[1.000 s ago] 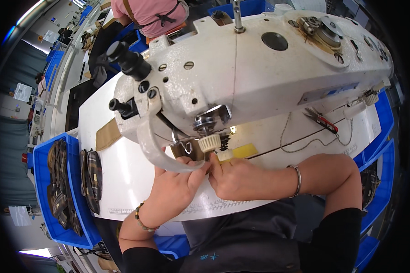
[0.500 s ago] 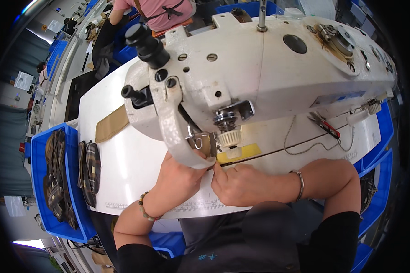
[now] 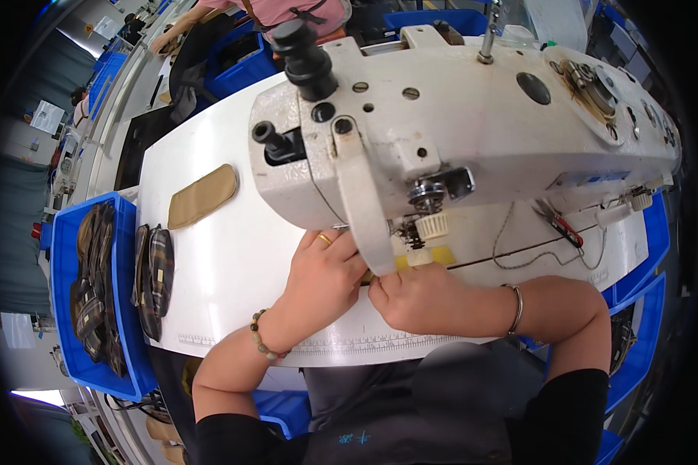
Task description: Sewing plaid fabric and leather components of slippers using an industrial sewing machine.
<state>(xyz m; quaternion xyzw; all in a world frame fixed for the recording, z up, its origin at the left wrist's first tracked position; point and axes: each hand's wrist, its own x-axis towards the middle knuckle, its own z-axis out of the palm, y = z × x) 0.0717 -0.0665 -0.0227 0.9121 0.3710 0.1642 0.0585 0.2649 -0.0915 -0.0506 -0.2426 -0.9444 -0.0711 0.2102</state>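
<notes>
Both hands are close together at the needle area of a white sewing machine [image 3: 473,116]. My left hand [image 3: 322,275], with a ring and a beaded bracelet, has its fingers bent and closed beside the curved white lever [image 3: 362,205]. My right hand [image 3: 423,298], a metal bangle on its wrist, is closed with thumb and forefinger pinched near the left fingertips. Between them shows only a sliver of a brown fabric piece [image 3: 367,277]; my hands and the lever cover the rest. A yellow plate [image 3: 444,254] lies just behind the right hand.
A flat tan fabric piece [image 3: 203,197] lies on the white table [image 3: 233,271]. Plaid pouches [image 3: 153,271] sit at its left edge, beside a blue bin [image 3: 128,291] of plaid pieces. Red-handled thread snips [image 3: 560,225] and a cord [image 3: 512,262] lie right. Another person in pink [image 3: 318,17] works beyond.
The view has shifted, so the machine appears farther right and the tan piece shows whole. Brown fabric seen by the needle is now mostly hidden. The person in pink has an arm stretched left.
</notes>
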